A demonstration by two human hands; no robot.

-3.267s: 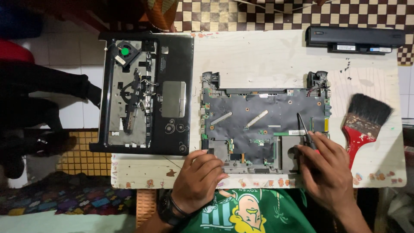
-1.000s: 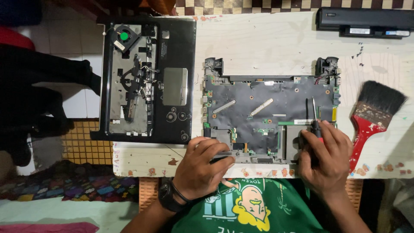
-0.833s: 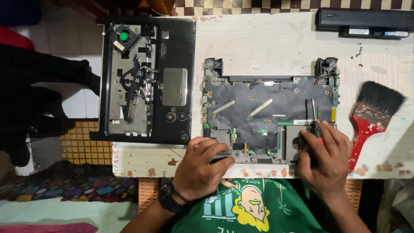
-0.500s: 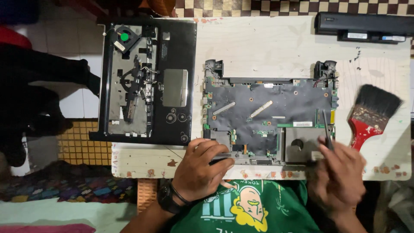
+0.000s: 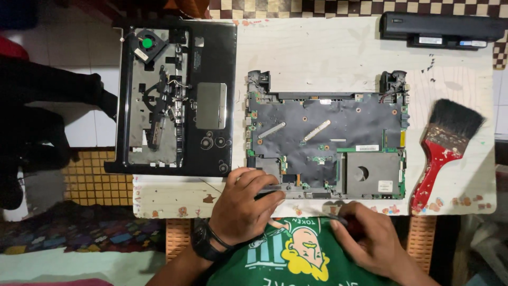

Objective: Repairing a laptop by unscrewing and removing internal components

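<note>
At far left, off the table, a dark shape lies over pale floor tiles; what it is cannot be told. The white table point(image 5: 328, 47), its near edge chipped and stained, carries at its left end an inverted black laptop cover point(image 5: 177, 98), overhanging the table's left edge, with a small fan point(image 5: 147, 42) at its upper corner, a grey rectangular touchpad plate point(image 5: 211, 105) near its middle, and loose wiring and brackets between them. Just right of it, apart from the cover, lies the opened laptop base point(image 5: 327, 140), circuit board exposed, hinge mounts at both far corners and a grey metal cage point(image 5: 372, 173) in its near right corner. The left hand point(image 5: 244, 204), a dark watch point(image 5: 203, 242) on its wrist, rests palm-down on the near left corner of the base, fingers curled over the edge and pressing on it, grasping nothing separate. The right hand point(image 5: 365, 237) is off the board, below the table's near edge and in front of a green printed shirt point(image 5: 296, 254), clenched around a screwdriver point(image 5: 338, 220) whose thin shaft points left. Further right, a red-handled paintbrush point(image 5: 442, 151) with dark bristles lies on the table, clear of the base. At the far right corner rests a long black battery pack point(image 5: 442, 29).
</note>
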